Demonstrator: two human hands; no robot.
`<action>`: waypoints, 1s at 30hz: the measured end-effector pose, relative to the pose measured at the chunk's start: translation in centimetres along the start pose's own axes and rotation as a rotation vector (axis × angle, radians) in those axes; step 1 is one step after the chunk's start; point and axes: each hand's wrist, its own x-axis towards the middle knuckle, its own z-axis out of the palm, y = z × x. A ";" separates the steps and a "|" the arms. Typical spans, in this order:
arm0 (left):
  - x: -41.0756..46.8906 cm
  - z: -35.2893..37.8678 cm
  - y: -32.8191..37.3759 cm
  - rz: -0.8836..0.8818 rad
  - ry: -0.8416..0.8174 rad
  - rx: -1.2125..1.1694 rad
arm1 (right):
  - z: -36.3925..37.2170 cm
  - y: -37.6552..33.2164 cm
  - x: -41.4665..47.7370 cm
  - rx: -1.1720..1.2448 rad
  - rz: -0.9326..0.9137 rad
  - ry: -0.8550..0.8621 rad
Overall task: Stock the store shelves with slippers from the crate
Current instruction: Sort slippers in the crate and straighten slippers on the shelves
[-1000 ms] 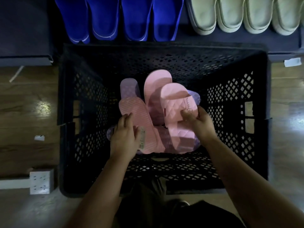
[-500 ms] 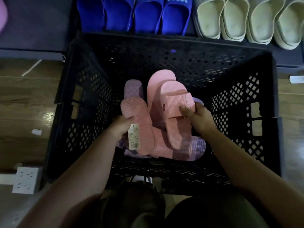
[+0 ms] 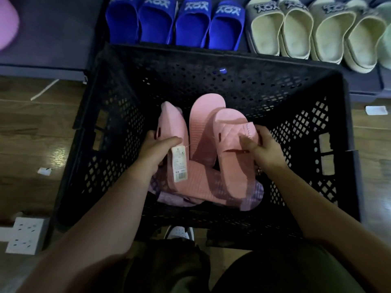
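Observation:
A black lattice crate (image 3: 110, 132) stands on the floor in front of a low shelf. Inside it my left hand (image 3: 155, 154) grips a pink slipper (image 3: 173, 123) turned on its side, with a white price tag (image 3: 179, 166) hanging from it. My right hand (image 3: 261, 148) pinches the quilted strap of a second pink slipper (image 3: 230, 132), which faces up. Another pink slipper (image 3: 203, 123) lies sole up between them. Lilac slippers (image 3: 251, 197) lie underneath at the crate's bottom.
On the dark shelf (image 3: 63, 28) behind the crate stand several blue slippers (image 3: 175, 22) and several cream slippers (image 3: 313, 30). A pink item (image 3: 7, 24) shows at the far left. A white power strip (image 3: 26, 234) lies on the wooden floor (image 3: 31, 134) at the left.
My left hand has lifted its pink slipper and rolled it from sole up onto its side. My right hand keeps its hold on the other slipper's strap. The view has tilted up toward the shelf.

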 end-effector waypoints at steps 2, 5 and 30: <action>-0.4 0.4 0.3 0.082 0.021 0.029 | 0.4 -0.3 -0.2 -0.036 -0.079 -0.024; -0.7 0.7 0.3 0.115 0.027 0.043 | 1.5 -0.8 -0.8 -0.092 -0.147 -0.126; -0.3 2.6 2.0 0.588 -0.134 0.446 | -1.0 -1.7 -0.3 -0.314 -0.273 -0.241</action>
